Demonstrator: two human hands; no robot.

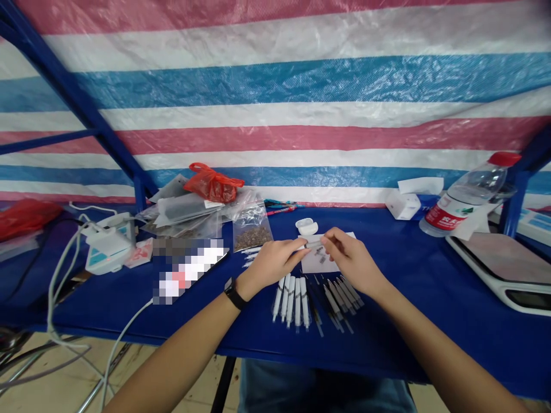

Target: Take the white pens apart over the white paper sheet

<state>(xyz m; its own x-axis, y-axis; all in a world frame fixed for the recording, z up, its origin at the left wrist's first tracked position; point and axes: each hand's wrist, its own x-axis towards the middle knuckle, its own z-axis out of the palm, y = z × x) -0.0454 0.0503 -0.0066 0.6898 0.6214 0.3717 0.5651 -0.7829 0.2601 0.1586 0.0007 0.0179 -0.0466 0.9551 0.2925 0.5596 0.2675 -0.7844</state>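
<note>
While a slim white tube (313,245) is pinched over the middle of the bench (408,298), it is kept just above a sheet of white paper (322,261). Its position is at the center of the work area, with twelve o'clock taken as the far edge of the bench. A narrow grip is formed on one end by the left hand (272,265) and on the other by the right hand (353,261), with only the fingertips closed on the tube. A black wristwatch (235,292) is worn on the left wrist.

The tube is judged to be light, stiff and somewhat slippery, and perhaps fragile at its thin tip. A gentle hold on the barrel would seem safest.

A row of white syringes (291,301) is laid at six o'clock, and thin dark sticks (338,298) lie at five o'clock. A white earbud case (307,226) is placed at twelve o'clock. A clear bag of dried brown bits (251,229) is seen at ten o'clock, a tissue box (402,205) at two o'clock, and a kitchen scale (503,267) at three o'clock.
</note>
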